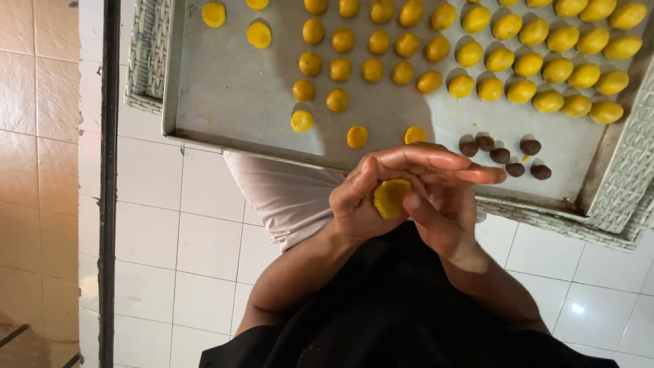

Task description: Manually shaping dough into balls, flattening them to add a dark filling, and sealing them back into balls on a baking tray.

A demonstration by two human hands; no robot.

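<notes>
1. Hands together at near centre, just in front of the tray's near edge, above a dark-clothed lap.
2. Left hand (364, 197) cups a flattened piece of yellow dough (391, 197); fingers curl over the top of it, closed around the piece.
3. Right hand (446, 204) presses against the left; its thumb (417, 204) rests on the right edge of the dough, the palm closing in behind. Both hands clamped on the same piece.
4. Dough piece looks like a thick disc with a rough rim, held between the two palms, clear of the tray.
5. Metal tray (231, 95) lies on the far side of the hands, resting on a pale woven base (146, 61) that shows at its left and right edges.
6. Yellow dough balls (518, 65) in slanted rows fill the far right and centre of the tray; the rows thin out toward the left.
7. A few flatter yellow pieces (259, 34) sit at the far left of the tray, apart from the rows.
8. Three yellow pieces (357, 136) lie along the near edge, just beyond the fingers.
9. Small dark brown balls (501, 155) cluster at the near right of the tray, close to the fingertips of the left hand.
10. White tiled floor (184, 238) below; a light cloth-covered knee (286, 197) shows under the tray's near edge, left of the hands.
11. Dark vertical strip (109, 184) at far left divides white tiles from tan ones.
</notes>
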